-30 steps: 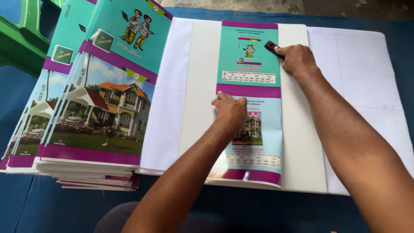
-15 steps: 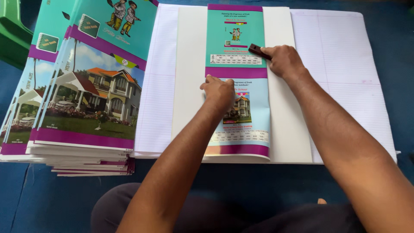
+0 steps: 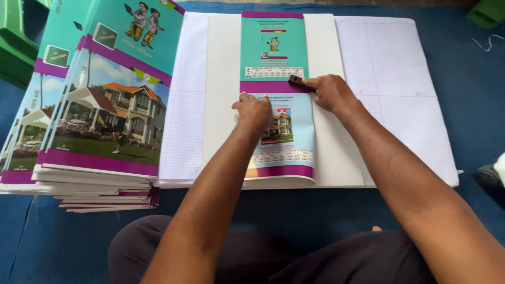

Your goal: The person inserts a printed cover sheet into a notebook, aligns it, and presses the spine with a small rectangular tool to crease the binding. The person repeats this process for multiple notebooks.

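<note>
Blue floor covering spreads under everything, with our dark-clothed lap at the bottom of the frame. Mid-frame our left hand presses flat, fingers together, on the printed cover strip lying along the white sheet. Just beyond, right of centre, our right hand pinches a small dark tool against the strip. At the left sits a stack of notebooks.

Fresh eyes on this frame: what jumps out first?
Mid-frame, the left hand presses flat on a teal-and-purple printed strip lying down the middle of a white sheet, while the right hand holds a small dark tool against the strip. At left, a stack of notebook covers with a house picture stands out against the blue floor.
</note>
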